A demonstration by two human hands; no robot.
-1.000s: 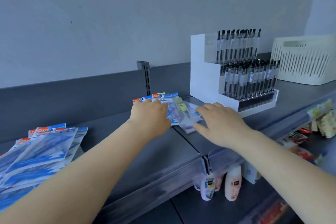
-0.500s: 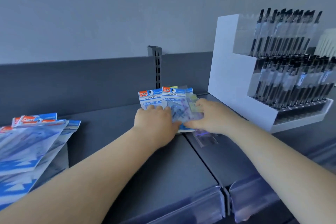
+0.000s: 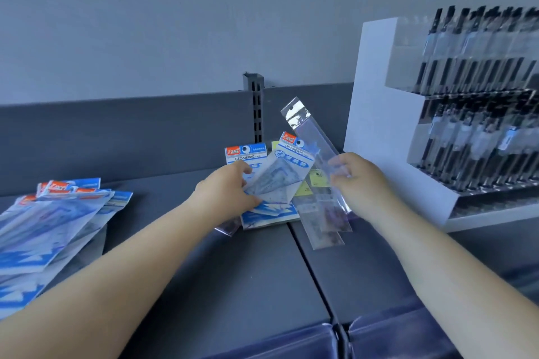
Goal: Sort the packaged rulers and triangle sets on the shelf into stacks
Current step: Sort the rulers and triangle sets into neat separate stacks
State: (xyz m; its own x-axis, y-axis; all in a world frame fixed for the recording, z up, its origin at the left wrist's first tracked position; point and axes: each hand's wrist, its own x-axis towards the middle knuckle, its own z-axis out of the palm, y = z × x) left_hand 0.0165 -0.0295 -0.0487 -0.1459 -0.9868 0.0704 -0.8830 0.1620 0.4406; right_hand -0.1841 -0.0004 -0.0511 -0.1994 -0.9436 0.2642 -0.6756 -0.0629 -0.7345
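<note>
Head view of a grey shelf (image 3: pixel 221 277) backed by a low grey panel and a pale wall. The left hand (image 3: pixel 226 194) lies over a small pile of triangle sets (image 3: pixel 264 213) near the shelf's back edge, fingers curled round the lower corner of one tilted triangle set (image 3: pixel 284 172) with a blue "GEOMETRIC" header, which it grips and raises off the pile. A second triangle set (image 3: pixel 246 151) with the same header shows behind the fingers, flat against the pile. The right hand (image 3: pixel 360 181) pinches a clear packaged ruler (image 3: pixel 309 131) between thumb and fingers; the sleeve slants up and to the left, its hang-hole end highest, clear of the shelf. Beneath that hand, further clear ruler packets (image 3: pixel 323 227) lie on the shelf just right of the triangle pile, overlapping its edge; yellow labels show among them. At far left, well apart from both hands, a fanned stack of larger blue packets (image 3: pixel 49 227) rests on the shelf. At right stands a white tiered pen display (image 3: pixel 379 125) filled with black pens, just beside the right hand. A slotted upright (image 3: pixel 256 108) rises behind the pile.
</note>
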